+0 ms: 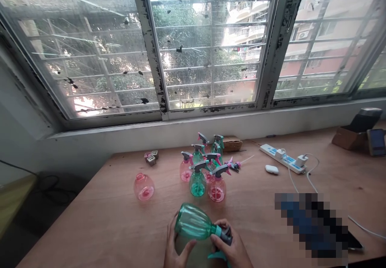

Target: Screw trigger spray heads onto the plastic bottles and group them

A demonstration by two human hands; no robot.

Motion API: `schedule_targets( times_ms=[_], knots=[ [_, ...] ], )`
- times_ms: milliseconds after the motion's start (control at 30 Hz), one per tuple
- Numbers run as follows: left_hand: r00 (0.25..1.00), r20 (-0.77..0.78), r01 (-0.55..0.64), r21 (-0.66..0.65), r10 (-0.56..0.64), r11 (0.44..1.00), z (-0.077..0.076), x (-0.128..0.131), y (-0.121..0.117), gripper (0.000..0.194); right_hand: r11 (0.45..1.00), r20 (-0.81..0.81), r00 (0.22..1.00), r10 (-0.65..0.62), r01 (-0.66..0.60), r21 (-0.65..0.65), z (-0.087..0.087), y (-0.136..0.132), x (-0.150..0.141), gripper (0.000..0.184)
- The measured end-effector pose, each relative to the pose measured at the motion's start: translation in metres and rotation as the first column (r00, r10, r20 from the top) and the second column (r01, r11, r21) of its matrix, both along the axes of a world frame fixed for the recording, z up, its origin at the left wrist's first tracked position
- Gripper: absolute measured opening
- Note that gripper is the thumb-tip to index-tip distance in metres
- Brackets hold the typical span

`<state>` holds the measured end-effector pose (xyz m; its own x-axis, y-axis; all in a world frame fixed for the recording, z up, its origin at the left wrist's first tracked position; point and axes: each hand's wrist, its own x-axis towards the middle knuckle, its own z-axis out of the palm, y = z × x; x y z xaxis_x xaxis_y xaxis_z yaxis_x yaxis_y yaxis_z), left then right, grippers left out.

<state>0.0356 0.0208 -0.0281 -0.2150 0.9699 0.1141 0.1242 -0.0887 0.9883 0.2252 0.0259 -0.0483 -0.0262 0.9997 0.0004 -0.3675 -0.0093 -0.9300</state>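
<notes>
The left hand's point(177, 246) fingers and thumb are spread around the wide end of a green bottle point(193, 221), clasping it; the right hand's point(232, 246) thumb and fingers are closed around its dark spray head point(226, 235), beside the teal collar point(216, 230). The bottle lies sideways above the near edge of the wooden table point(102, 227), neck toward the person's right; this hold seems to let one hand steady the body while the other controls the top. The teal trigger point(217, 256) hangs below the right hand.

The bottle is see-through, and no liquid shows in it. Just beyond stands a close group of pink and green spray bottles, including a front pink bottle point(217, 190) and a front green bottle point(198, 184), upright with heads on, perhaps grouped to leave working room. They too look empty, though those behind are partly hidden. Well apart to the left, a headless pink bottle point(144, 188) stands open-necked. A loose pink-and-dark sprayer point(234, 164) lies beside the group. Farther right are a white power strip point(271, 152) with plugs and a small white case point(272, 170).
</notes>
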Motion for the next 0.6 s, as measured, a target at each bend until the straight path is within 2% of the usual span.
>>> schedule_targets(
  times_ms=[67,233,400,600],
  knots=[
    [1.000,-0.007,0.015,0.035,-0.015,0.999,-0.002,-0.001,0.000,0.072,1.000,-0.001,1.000,0.012,-0.012,-0.013,-0.001,0.001,0.001,0.045],
    [0.998,0.031,-0.063,0.119,0.060,0.991,-0.014,0.001,0.005,0.079,1.000,0.012,1.000,0.022,-0.022,0.013,-0.007,0.003,0.000,0.045],
    [0.988,0.112,-0.112,0.046,0.106,0.993,-0.020,-0.001,0.010,0.071,1.000,0.016,1.000,0.000,0.000,0.000,-0.009,0.003,-0.004,0.046],
    [0.980,0.194,-0.035,0.001,0.034,0.999,-0.021,-0.005,0.008,0.079,0.999,-0.009,0.999,-0.051,0.051,-0.012,-0.010,0.005,-0.008,0.050]
  ],
)
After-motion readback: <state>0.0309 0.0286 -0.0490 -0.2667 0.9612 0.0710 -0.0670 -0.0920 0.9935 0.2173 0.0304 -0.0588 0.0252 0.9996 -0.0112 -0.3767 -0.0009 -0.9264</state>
